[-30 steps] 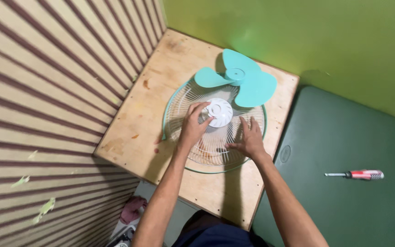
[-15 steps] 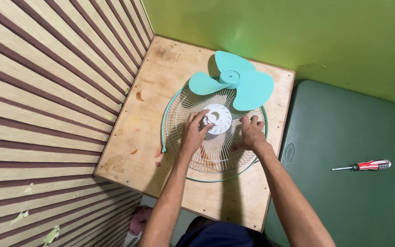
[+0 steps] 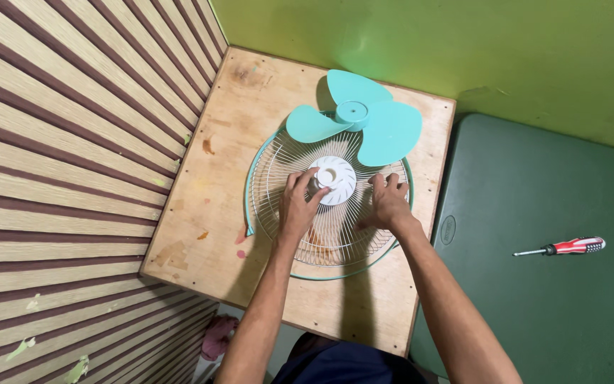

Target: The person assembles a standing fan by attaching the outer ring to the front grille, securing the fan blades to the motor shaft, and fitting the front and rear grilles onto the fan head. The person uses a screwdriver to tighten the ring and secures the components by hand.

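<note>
Plywood table (image 3: 250, 135) fills centre frame; green mat (image 3: 534, 213) at its 3 o'clock. White wire fan guard (image 3: 325, 227) lies flat on the table, teal blade (image 3: 357, 121) overlapping its 12 o'clock rim. Left hand (image 3: 298, 206) pinches the white hub (image 3: 334, 179). Right hand (image 3: 389, 205) presses flat on the wires, fingers apart. Screwdriver (image 3: 570, 247) lies on the mat.

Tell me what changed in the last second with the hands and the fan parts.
The left hand moved from on top of the white hub to its left side, fingers at its edge. The right hand stayed flat on the wire guard. Fan blade and screwdriver stayed put.
</note>
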